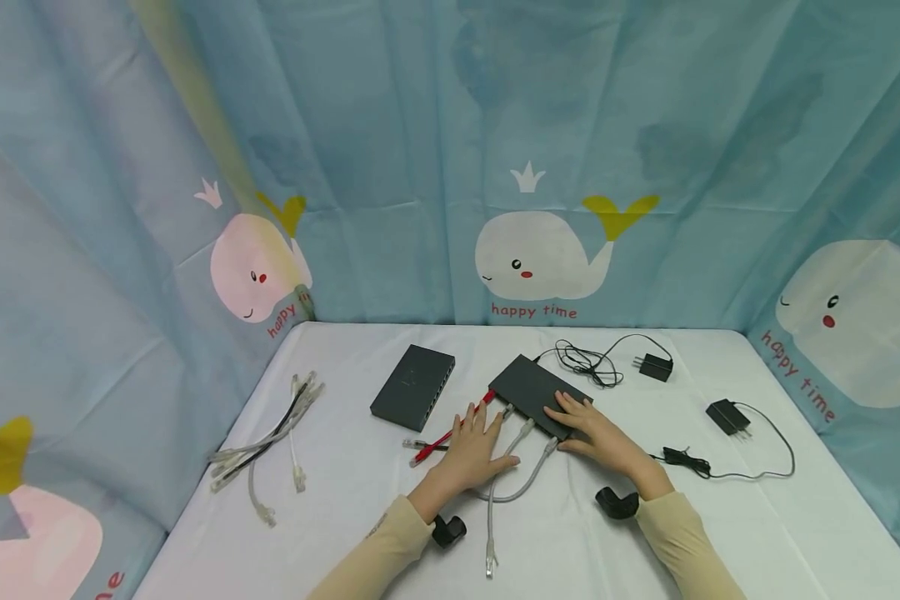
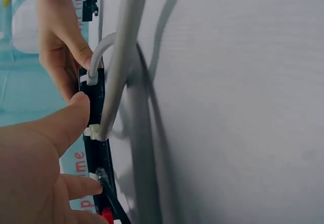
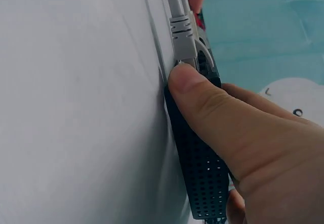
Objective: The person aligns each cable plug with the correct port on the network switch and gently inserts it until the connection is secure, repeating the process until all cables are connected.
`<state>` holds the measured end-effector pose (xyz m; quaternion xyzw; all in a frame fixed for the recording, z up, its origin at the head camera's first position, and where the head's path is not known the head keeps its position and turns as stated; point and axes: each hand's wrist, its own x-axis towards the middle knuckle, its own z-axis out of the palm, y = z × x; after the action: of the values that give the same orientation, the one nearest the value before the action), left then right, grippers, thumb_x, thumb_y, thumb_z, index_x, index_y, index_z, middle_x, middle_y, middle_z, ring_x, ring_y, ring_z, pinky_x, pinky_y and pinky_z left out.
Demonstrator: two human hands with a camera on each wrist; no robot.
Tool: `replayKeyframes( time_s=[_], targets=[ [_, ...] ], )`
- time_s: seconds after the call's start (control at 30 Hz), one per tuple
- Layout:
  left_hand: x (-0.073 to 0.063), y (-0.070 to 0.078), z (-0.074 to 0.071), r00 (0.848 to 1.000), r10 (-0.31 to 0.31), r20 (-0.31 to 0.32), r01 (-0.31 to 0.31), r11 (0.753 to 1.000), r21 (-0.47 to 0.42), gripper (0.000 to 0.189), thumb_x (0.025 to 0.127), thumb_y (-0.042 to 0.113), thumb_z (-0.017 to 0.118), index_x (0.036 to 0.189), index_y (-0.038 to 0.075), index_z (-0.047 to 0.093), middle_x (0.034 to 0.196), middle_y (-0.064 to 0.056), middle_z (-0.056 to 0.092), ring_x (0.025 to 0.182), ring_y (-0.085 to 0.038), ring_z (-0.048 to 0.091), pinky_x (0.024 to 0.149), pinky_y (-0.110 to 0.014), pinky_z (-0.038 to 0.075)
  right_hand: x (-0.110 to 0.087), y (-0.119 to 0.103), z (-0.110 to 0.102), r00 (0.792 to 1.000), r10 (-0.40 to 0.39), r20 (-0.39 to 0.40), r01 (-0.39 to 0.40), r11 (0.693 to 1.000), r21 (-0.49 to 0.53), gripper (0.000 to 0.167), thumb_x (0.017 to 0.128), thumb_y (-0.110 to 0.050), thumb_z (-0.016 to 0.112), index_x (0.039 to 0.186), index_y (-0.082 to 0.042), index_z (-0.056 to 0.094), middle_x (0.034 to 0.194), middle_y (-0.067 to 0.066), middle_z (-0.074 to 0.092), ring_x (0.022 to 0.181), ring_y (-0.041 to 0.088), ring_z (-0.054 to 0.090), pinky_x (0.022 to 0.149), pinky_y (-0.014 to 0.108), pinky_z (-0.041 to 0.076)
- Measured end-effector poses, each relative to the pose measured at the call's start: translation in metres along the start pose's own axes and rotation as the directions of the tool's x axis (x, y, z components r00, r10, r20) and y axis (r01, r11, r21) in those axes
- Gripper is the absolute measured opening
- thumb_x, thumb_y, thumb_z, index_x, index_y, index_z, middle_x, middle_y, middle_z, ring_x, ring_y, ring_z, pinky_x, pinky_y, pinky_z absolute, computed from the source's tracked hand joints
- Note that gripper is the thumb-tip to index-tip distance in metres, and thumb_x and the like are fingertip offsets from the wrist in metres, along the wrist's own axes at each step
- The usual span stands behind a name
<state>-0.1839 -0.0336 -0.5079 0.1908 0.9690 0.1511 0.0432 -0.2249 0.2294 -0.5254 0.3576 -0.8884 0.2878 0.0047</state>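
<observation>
A black network switch (image 1: 532,387) lies tilted across the middle of the white table. Red (image 1: 453,427), black (image 2: 114,198) and two grey network cables (image 1: 528,479) are plugged along its near side. My right hand (image 1: 603,437) holds the switch's right end, with fingers over the top and the thumb (image 3: 187,79) on the port side beside a grey plug (image 3: 183,41). My left hand (image 1: 472,454) spreads over the cables, fingers extended toward the port side. One of its fingertips (image 2: 93,186) is right at the black cable's plug; its palm hides part of that cable.
A second black switch (image 1: 414,387) lies to the left. Several loose cables (image 1: 270,437) are bunched at far left. One power adapter (image 1: 654,367) with coiled cord stands back right; another adapter (image 1: 727,417) lies at right. A whale-print curtain (image 1: 435,250) hangs behind the table.
</observation>
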Motion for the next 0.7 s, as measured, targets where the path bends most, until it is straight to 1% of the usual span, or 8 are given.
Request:
replayKeyframes(
  time_s=[0.07,0.2,0.3,0.37,0.47,0.6,0.7],
  targets=[
    [0.004,0.000,0.003,1.000,0.002,-0.002,-0.002,1.000,0.016,0.079,0.085,0.057,0.055,0.144,0.009,0.033,0.151,-0.023,0.017,0.139,-0.041,0.011,0.108,-0.059,0.014,0.000,0.002,-0.002,1.000,0.004,-0.007,-0.004,1.000,-0.006,0.063,0.082,-0.022,0.070,0.138,-0.010,0.044,0.149,0.022,0.024,0.137,0.040,0.021,0.107,0.060,0.011],
    [0.010,-0.001,0.003,1.000,0.004,-0.002,-0.004,1.000,0.025,0.077,0.084,0.054,0.058,0.143,0.011,0.035,0.151,-0.022,0.018,0.139,-0.042,0.011,0.107,-0.061,0.015,0.000,0.006,-0.006,1.000,0.017,-0.019,-0.017,1.000,0.001,0.063,0.081,-0.021,0.070,0.137,-0.007,0.045,0.148,0.025,0.024,0.135,0.044,0.021,0.105,0.063,0.011],
    [0.015,-0.002,0.001,1.000,-0.003,-0.007,0.003,1.000,0.026,0.074,0.084,0.053,0.059,0.142,0.012,0.038,0.151,-0.021,0.018,0.139,-0.042,0.013,0.106,-0.062,0.016,0.000,0.009,-0.010,0.999,0.047,-0.021,-0.046,0.999,0.012,0.063,0.081,-0.020,0.070,0.137,-0.007,0.045,0.148,0.025,0.022,0.136,0.043,0.020,0.106,0.061,0.010],
    [0.017,-0.003,0.000,1.000,-0.007,-0.011,0.008,1.000,0.030,0.074,0.084,0.053,0.059,0.141,0.010,0.039,0.151,-0.020,0.019,0.139,-0.041,0.014,0.106,-0.062,0.017,0.000,0.012,-0.012,0.997,0.071,-0.015,-0.071,0.997,0.010,0.063,0.081,-0.021,0.069,0.138,-0.008,0.044,0.149,0.024,0.021,0.137,0.043,0.019,0.107,0.061,0.009],
    [0.021,-0.002,0.000,1.000,-0.013,0.001,0.013,0.999,0.040,0.077,0.084,0.055,0.058,0.142,0.009,0.037,0.152,-0.018,0.018,0.140,-0.038,0.012,0.107,-0.061,0.017,0.000,0.016,-0.015,0.994,0.105,-0.005,-0.105,0.994,-0.013,0.063,0.083,-0.023,0.068,0.139,-0.009,0.043,0.150,0.024,0.019,0.137,0.043,0.017,0.107,0.061,0.009],
    [0.025,-0.001,-0.001,1.000,0.010,0.020,-0.011,0.998,0.063,0.082,0.084,0.060,0.055,0.143,0.008,0.033,0.153,-0.018,0.016,0.141,-0.036,0.009,0.108,-0.060,0.015,0.001,0.021,-0.020,0.989,0.150,-0.013,-0.150,0.988,-0.043,0.063,0.084,-0.024,0.067,0.139,-0.009,0.042,0.149,0.024,0.018,0.137,0.044,0.016,0.107,0.061,0.009],
    [0.028,0.000,-0.001,0.999,0.031,0.043,-0.033,0.998,0.060,0.089,0.081,0.065,0.054,0.144,0.007,0.031,0.153,-0.019,0.014,0.141,-0.036,0.006,0.108,-0.059,0.013,0.001,0.026,-0.023,0.982,0.185,-0.034,-0.187,0.980,-0.069,0.063,0.084,-0.024,0.067,0.139,-0.008,0.041,0.149,0.026,0.019,0.137,0.044,0.015,0.107,0.061,0.008]
  ],
)
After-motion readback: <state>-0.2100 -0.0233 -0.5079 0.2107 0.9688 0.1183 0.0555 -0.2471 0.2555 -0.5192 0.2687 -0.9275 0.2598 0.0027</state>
